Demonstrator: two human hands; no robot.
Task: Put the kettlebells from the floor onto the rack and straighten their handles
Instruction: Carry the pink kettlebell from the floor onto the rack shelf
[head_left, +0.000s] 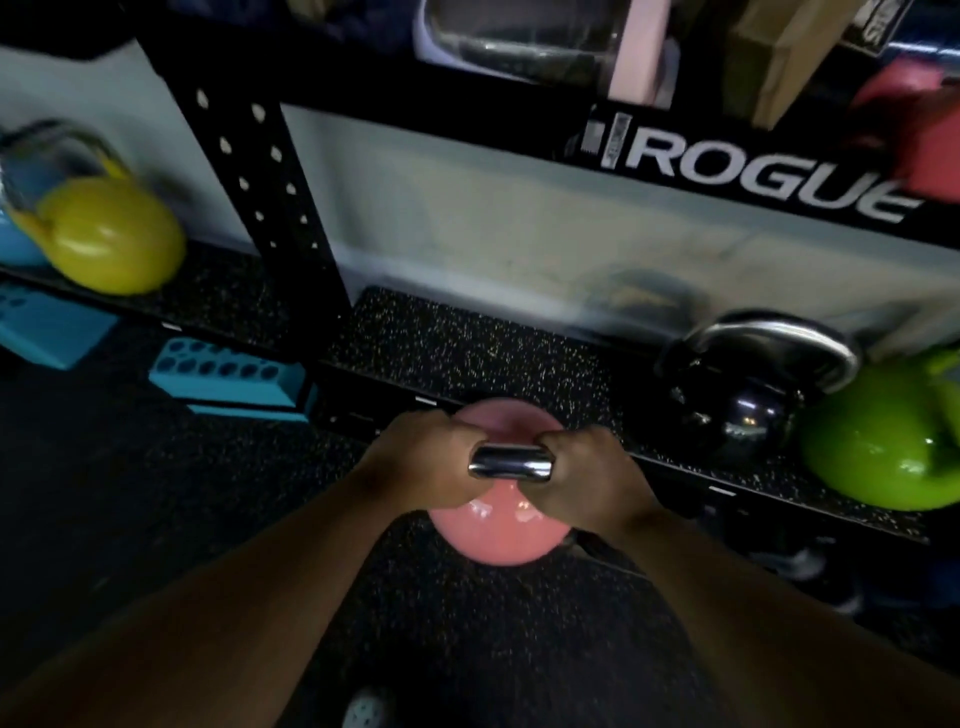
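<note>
Both hands, left hand (415, 457) and right hand (597, 478), fingers wrapped tight on the round pink kettlebell's (488, 535) chrome handle (510, 461); could clip the black speckled rack shelf (467, 353) edge at 12 o'clock.

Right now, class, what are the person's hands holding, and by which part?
Both the left hand and the right hand grip the round pink kettlebell by its shiny steel handle.

Pink kettlebell (491, 535) with a shiny chrome handle (510, 461) at centre; at three o'clock a glossy black kettlebell (737, 410) and a lime green one (878, 452); at ten o'clock a mustard yellow one (111, 234); black rack (270, 171) with white lettering; black shelf mat (467, 353) speckled pale; teal blocks (228, 374) at nine o'clock
</note>
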